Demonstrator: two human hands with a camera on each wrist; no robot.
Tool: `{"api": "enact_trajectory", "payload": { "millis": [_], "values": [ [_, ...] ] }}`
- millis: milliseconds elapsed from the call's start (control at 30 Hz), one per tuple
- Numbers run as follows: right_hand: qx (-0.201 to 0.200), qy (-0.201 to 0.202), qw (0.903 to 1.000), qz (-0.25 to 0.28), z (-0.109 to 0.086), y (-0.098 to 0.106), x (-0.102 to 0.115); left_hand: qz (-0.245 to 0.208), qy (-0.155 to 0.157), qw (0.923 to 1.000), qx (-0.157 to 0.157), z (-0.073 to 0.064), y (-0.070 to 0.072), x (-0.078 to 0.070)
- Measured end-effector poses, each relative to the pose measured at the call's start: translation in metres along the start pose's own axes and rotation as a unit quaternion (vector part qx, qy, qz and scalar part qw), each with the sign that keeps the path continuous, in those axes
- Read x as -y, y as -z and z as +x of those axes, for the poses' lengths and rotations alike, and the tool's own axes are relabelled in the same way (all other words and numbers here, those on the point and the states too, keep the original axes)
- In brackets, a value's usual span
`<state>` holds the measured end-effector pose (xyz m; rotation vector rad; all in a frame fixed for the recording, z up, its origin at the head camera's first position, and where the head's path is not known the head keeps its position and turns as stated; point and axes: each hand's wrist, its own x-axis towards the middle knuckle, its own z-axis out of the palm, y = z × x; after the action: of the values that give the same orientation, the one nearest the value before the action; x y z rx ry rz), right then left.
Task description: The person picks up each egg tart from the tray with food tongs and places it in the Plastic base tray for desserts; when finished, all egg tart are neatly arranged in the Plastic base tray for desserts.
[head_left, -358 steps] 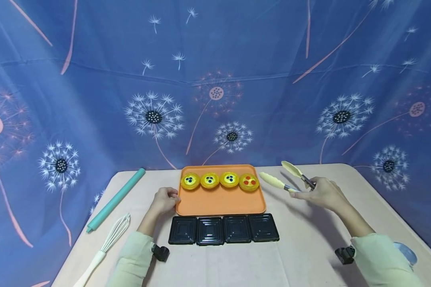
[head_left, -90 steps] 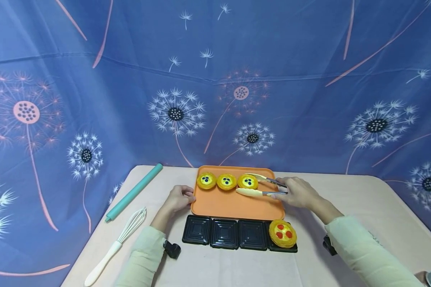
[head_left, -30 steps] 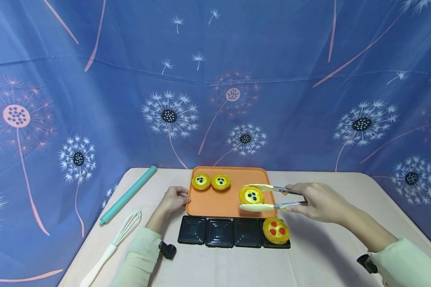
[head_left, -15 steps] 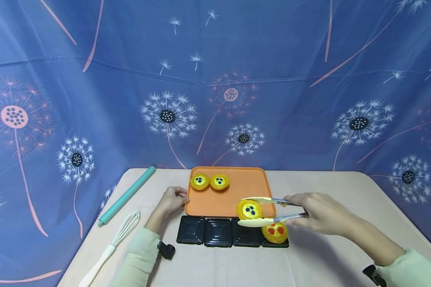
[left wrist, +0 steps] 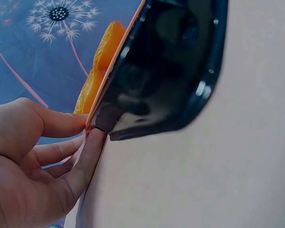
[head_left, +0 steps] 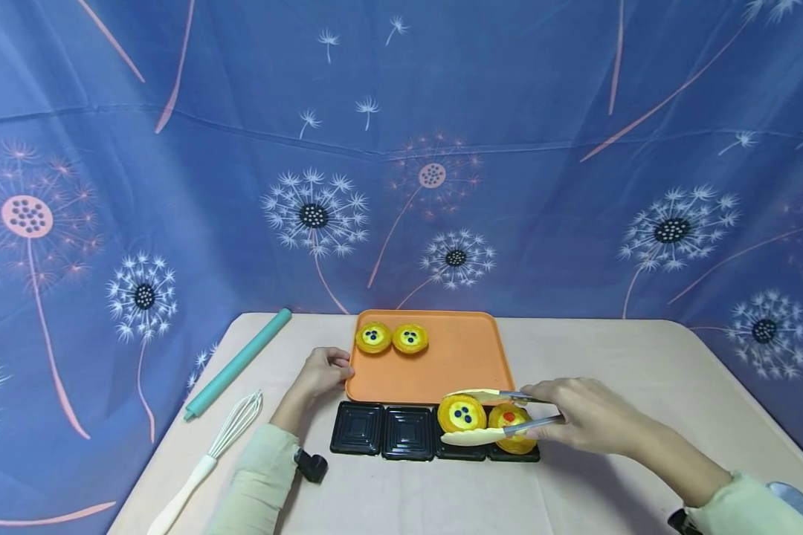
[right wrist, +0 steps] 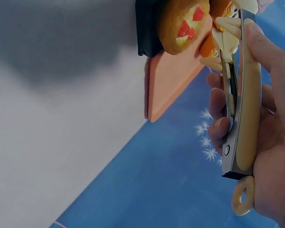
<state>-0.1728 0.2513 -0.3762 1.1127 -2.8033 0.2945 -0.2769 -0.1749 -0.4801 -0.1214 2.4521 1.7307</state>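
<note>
Head view: left fingers (head_left: 335, 354) pinch tray (head_left: 451, 364) bearing two tarts (head_left: 410, 339), right fingers (head_left: 542, 390) clamp tongs (head_left: 476, 437).

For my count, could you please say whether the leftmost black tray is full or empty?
Empty; the leftmost black tray shows only bare ridges.

A creased blue fabric backdrop (head_left: 549, 253) printed with white and pink dandelions (head_left: 313, 215) hangs behind and beside a pale pinkish, round-cornered surface (head_left: 595, 345).
</note>
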Motion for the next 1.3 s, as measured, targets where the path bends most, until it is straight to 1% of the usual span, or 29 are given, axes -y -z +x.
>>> {"api": "enact_trajectory", "payload": {
  "millis": [200,367,633,833,933,1133,1300],
  "values": [
    [0.009,-0.006,0.9999,-0.003,-0.001,-0.006,0.000,-0.007,0.000,1.0000,0.000,0.000,0.000,-0.001],
    [0.004,-0.003,1.0000,0.001,-0.003,-0.008,0.000,-0.010,0.003,0.9999,0.004,-0.001,0.000,-0.002],
    [0.001,-0.005,0.9999,0.009,-0.002,-0.008,-0.001,-0.004,0.001,1.0000,0.000,-0.001,0.000,-0.004],
    [0.006,-0.034,0.9978,0.057,-0.003,-0.002,-0.002,-0.008,0.002,1.0000,-0.001,-0.001,0.000,-0.005],
    [-0.002,-0.030,0.9963,0.080,-0.005,0.000,-0.002,-0.010,0.004,0.9999,0.000,-0.001,0.000,-0.005],
    [-0.010,-0.027,0.9954,0.091,-0.007,0.001,-0.004,-0.010,0.005,0.9999,-0.001,-0.001,0.000,-0.003],
    [-0.016,-0.028,0.9954,0.090,-0.006,0.005,-0.005,-0.006,0.005,1.0000,-0.003,-0.002,0.001,-0.002]
  ]
}}
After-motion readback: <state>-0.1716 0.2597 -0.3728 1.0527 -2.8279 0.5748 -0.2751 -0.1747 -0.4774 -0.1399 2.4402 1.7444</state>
